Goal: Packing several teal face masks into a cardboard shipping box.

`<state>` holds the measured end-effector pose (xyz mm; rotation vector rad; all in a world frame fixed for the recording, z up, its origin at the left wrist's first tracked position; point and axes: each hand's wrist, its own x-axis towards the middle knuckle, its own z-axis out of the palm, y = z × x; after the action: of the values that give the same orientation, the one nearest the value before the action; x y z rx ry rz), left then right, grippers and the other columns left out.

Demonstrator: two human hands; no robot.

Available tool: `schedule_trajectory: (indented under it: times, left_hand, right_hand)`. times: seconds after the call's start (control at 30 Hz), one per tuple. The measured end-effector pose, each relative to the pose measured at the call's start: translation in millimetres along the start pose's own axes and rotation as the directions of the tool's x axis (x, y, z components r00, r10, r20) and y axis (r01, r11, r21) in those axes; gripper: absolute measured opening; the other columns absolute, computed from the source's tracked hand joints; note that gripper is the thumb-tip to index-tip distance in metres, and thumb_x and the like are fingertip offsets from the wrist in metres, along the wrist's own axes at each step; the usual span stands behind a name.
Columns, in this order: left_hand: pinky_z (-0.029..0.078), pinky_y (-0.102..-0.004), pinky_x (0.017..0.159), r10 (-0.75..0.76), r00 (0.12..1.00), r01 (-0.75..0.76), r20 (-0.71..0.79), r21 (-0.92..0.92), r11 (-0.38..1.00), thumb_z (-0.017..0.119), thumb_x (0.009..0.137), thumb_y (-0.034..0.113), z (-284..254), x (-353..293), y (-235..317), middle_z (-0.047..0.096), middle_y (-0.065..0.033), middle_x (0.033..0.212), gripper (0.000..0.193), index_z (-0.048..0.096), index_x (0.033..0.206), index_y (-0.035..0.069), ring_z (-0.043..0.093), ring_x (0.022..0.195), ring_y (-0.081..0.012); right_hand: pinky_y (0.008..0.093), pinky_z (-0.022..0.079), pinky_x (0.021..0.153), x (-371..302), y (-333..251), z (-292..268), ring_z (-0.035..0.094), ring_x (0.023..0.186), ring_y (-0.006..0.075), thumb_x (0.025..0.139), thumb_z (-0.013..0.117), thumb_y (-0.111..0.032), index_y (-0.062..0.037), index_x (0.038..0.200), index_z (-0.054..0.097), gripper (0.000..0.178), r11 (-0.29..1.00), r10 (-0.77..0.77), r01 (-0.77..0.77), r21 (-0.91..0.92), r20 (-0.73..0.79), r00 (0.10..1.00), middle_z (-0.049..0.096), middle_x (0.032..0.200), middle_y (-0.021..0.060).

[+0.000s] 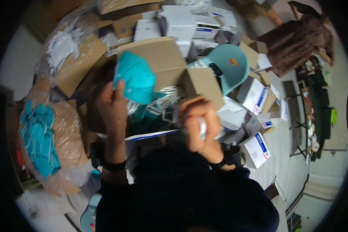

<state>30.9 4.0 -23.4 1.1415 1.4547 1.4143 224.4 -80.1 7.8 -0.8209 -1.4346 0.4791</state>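
A teal folded face mask (134, 79) is pinched by its near left edge in my left hand (113, 101), raised over the left side of an open cardboard box (152, 52). Inside the box lies a heap of teal masks (147, 118) with tangled white straps (170, 96). My right hand (201, 123) is closed in front of the box's right flap. A small white thing (202, 128) shows between its fingers, too blurred to name.
On the left, a clear plastic bag (67, 135) in a carton holds more teal masks (38, 135). White boxes (178, 25) are piled behind. A pale teal plastic chair (230, 63) stands at the right, near more white cartons (256, 150). Brown clothing (294, 42) hangs farther right.
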Motion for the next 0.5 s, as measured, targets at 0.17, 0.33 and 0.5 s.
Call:
schedule_trajectory:
  times: [0.17, 0.33, 0.5]
  left_hand:
    - [0.044, -0.0194, 0.05, 0.047, 0.993, -0.032, 0.104, -0.146, 0.989, 0.066, 0.092, 0.016, -16, 2, 4, 0.066, -0.0018, 0.079, 0.018, 0.064, 0.101, 0.0, 0.053, 0.057, -0.0029]
    - [0.044, -0.0215, 0.047, -0.024, 0.999, 0.024, 0.043, 0.015, 1.0, 0.068, 0.089, 0.016, -62, -3, -12, 0.066, -0.0043, 0.073, 0.017, 0.066, 0.096, 0.0, 0.057, 0.054, -0.0081]
    - [0.043, -0.0239, 0.048, 0.164, 0.986, -0.159, -0.032, 0.115, 0.981, 0.067, 0.086, 0.014, -94, 1, 4, 0.062, -0.0024, 0.07, 0.018, 0.068, 0.094, -0.002, 0.055, 0.055, -0.0086]
  right_hand:
    - [0.0418, 0.048, 0.086, 19, 49, -5, 0.061, 0.101, 0.0394, 0.083, 0.072, -0.021, 0.0025, 0.112, 0.059, 0.04, 0.811, 0.513, -0.156, -0.563, 0.558, 0.653, 0.062, 0.114, 0.0212]
    - [0.0445, 0.048, 0.083, 39, 16, -9, 0.061, 0.098, 0.0404, 0.083, 0.073, -0.024, -0.004, 0.115, 0.065, 0.039, 0.726, 0.546, -0.104, -0.68, 0.478, 0.687, 0.067, 0.107, 0.0184]
    - [0.0285, 0.053, 0.071, 106, 11, -78, 0.065, 0.091, 0.0209, 0.094, 0.061, -0.015, -0.0074, 0.136, 0.047, 0.045, 0.925, -0.165, 0.1, -0.366, -0.15, 0.975, 0.06, 0.123, 0.0162]
